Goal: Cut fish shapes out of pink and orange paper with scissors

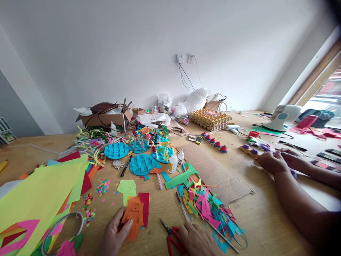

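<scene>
My left hand (pixel 116 227) pinches an orange paper piece (pixel 134 213) with a fish drawn on it. A dark red paper strip (pixel 144 208) and a yellow-green paper with a drawn outline (pixel 127 186) lie just behind it. My right hand (pixel 195 239) rests palm down on the table, its fingertips over the red handles of the scissors (pixel 173 237); whether it grips them is hard to tell. The scissors' blades are apart and point up and left. A silver pen (pixel 182 207) lies just beyond my right hand.
Colored paper scraps (pixel 206 206) and a thin stick (pixel 222 236) lie right of my right hand. Blue discs (pixel 145 164), glue bottles (pixel 173 164) and cardboard (pixel 213 174) are farther back. Large yellow sheets (pixel 39 192) lie left. Another person's hands (pixel 274 161) work at the right.
</scene>
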The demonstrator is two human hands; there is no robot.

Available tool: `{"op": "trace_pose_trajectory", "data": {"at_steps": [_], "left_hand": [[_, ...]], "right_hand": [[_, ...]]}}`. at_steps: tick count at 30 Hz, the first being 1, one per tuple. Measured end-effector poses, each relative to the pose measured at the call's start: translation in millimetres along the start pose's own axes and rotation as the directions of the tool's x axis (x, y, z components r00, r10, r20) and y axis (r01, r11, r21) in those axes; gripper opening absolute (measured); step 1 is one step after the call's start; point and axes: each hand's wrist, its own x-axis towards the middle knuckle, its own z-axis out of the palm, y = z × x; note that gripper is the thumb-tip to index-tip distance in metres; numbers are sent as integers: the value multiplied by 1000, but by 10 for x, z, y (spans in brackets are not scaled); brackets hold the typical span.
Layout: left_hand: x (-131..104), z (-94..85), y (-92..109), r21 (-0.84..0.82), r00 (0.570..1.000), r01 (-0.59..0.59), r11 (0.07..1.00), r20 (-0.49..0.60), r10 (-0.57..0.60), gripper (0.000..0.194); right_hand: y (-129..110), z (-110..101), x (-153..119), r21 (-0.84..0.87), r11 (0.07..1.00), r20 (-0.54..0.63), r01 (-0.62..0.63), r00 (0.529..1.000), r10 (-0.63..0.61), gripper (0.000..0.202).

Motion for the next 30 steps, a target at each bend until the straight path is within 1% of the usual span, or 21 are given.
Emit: {"op": "trace_pose_trajectory", "data": {"at_steps": [2, 3, 5, 7, 9, 11, 13, 14, 15, 16, 17, 18, 19, 20, 21, 23, 24, 25, 26, 28, 30], "left_hand": [[-13, 3, 43, -21, 1000, 3, 1000, 10, -2, 19], [-16, 2, 58, -26, 1000, 14, 1000, 23, -13, 17], [-14, -7, 66, -55, 999, 19, 998, 31, -17, 16], [-5, -17, 51, -73, 1000, 6, 997, 25, -4, 17], [-1, -19, 42, -90, 1000, -1, 996, 22, 3, 16], [-11, -5, 70, -121, 1000, 5, 993, 12, -3, 15], [-31, 28, 153, -174, 1000, 16, 985, -14, -19, 15], [-43, 50, 213, -209, 999, 25, 978, -28, -32, 16], [-53, 75, 284, -235, 999, 37, 971, -30, -45, 17], [-61, 102, 362, -247, 998, 46, 968, -24, -54, 18], [-66, 130, 443, -250, 998, 54, 967, -15, -60, 18], [-66, 160, 525, -250, 997, 70, 966, -2, -73, 19], [-63, 190, 602, -258, 997, 76, 963, 10, -76, 18], [-56, 222, 673, -270, 997, 76, 960, 14, -75, 17], [-46, 254, 733, -269, 998, 62, 961, 11, -61, 17], [-24, 320, 819, -264, 999, 38, 964, -3, -40, 20], [-14, 351, 843, -268, 1000, 27, 963, -8, -31, 21], [-7, 380, 854, -279, 1000, 19, 960, -9, -22, 23], [-5, 406, 856, -291, 1000, 9, 957, -10, -12, 24], [-10, 441, 838, -312, 1000, -13, 950, -17, 9, 25], [-26, 450, 813, -320, 999, -33, 947, -31, 25, 26]], "right_hand": [[-114, -89, 18, 4, 1000, 6, 6, 1000, -6, 6], [-166, -119, 31, 7, 1000, 12, -18, 1000, 18, 6], [-242, -134, 54, 35, 999, 49, -41, 998, 39, 12], [-278, -111, 62, 86, 992, 103, -96, 991, 87, 16], [-279, -109, 56, 184, 969, 133, -164, 981, 140, 15], [-254, -168, 49, 343, 917, 113, -206, 978, 177, 16], [-218, -290, 57, 524, 820, 86, -231, 972, 219, 18], [-201, -365, 71, 606, 749, 108, -267, 961, 255, 14], [-190, -441, 92, 705, 652, 155, -279, 958, 242, 7], [-184, -513, 120, 803, 519, 202, -292, 953, 224, 6], [-187, -580, 156, 886, 345, 260, -309, 948, 181, 13], [-198, -638, 198, 937, 187, 268, -295, 950, 159, 18], [-218, -689, 246, 963, 55, 254, -264, 957, 141, 21], [-246, -731, 298, 973, -40, 231, -228, 961, 152, 24], [-280, -768, 353, 976, -97, 209, -195, 964, 163, 25], [-360, -826, 465, 978, -163, 162, -128, 964, 212, 28], [-403, -849, 516, 981, -166, 138, -101, 964, 228, 29], [-444, -868, 562, 984, -160, 108, -73, 969, 222, 29], [-484, -884, 600, 982, -180, 101, -65, 974, 200, 30], [-552, -905, 652, 975, -210, 109, -71, 979, 174, 32], [-601, -917, 679, 972, -224, 117, -77, 978, 172, 33]]}}
